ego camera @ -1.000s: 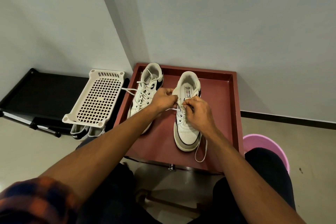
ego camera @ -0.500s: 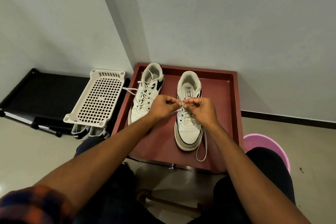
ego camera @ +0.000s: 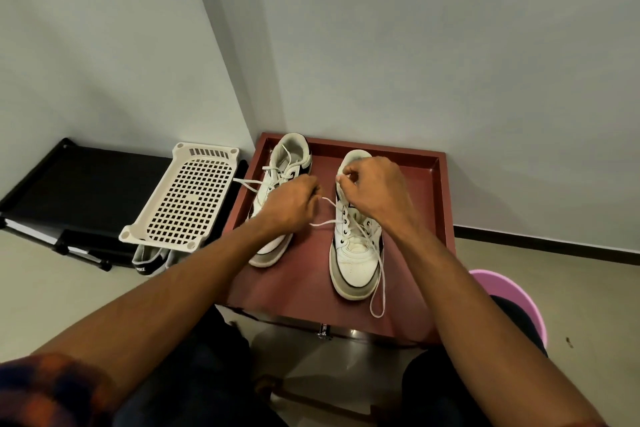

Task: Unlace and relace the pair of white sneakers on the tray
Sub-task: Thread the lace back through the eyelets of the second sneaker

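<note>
Two white sneakers stand on a dark red tray (ego camera: 440, 218). The right sneaker (ego camera: 356, 253) points its toe toward me; its white lace (ego camera: 379, 274) runs through the lower eyelets and one loose end trails past the toe. My right hand (ego camera: 374, 191) is over the sneaker's collar, fingers pinched on the lace near the top eyelets. My left hand (ego camera: 291, 201) hovers between the shoes, closed on the other lace end, which stretches across to the eyelets. The left sneaker (ego camera: 277, 191) is partly hidden behind my left hand, its laces loose.
A white perforated plastic basket (ego camera: 187, 198) leans left of the tray on a black low rack (ego camera: 86, 184), with a dark shoe (ego camera: 149, 262) under it. A pink bucket (ego camera: 512, 295) sits at the right by my knee. Walls close in behind the tray.
My hands have drawn apart: the left moved left with a lace end, the right rose toward the sneaker's collar. The lace now stretches between them.
</note>
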Demonstrator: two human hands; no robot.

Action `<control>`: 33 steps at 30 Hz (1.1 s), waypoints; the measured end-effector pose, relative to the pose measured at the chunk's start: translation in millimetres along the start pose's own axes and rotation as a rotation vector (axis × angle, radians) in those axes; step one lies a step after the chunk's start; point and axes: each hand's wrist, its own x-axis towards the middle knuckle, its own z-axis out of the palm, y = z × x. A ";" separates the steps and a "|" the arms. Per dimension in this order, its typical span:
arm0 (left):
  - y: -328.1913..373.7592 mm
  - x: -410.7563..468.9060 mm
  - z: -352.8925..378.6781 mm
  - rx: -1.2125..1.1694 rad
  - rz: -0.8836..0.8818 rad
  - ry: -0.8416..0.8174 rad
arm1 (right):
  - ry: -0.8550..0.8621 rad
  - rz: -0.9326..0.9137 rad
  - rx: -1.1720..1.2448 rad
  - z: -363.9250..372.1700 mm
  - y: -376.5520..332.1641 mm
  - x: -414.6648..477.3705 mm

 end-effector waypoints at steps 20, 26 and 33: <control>6.2 9.1 -4.5 0.117 0.076 -0.132 | -0.384 0.214 0.094 37.6 29.3 34.7; 4.4 13.7 -6.0 0.220 0.131 -0.192 | -0.347 0.252 0.162 43.5 31.9 33.2; -5.4 17.2 -16.6 0.301 0.261 -0.246 | -0.303 0.250 0.179 48.9 34.6 31.3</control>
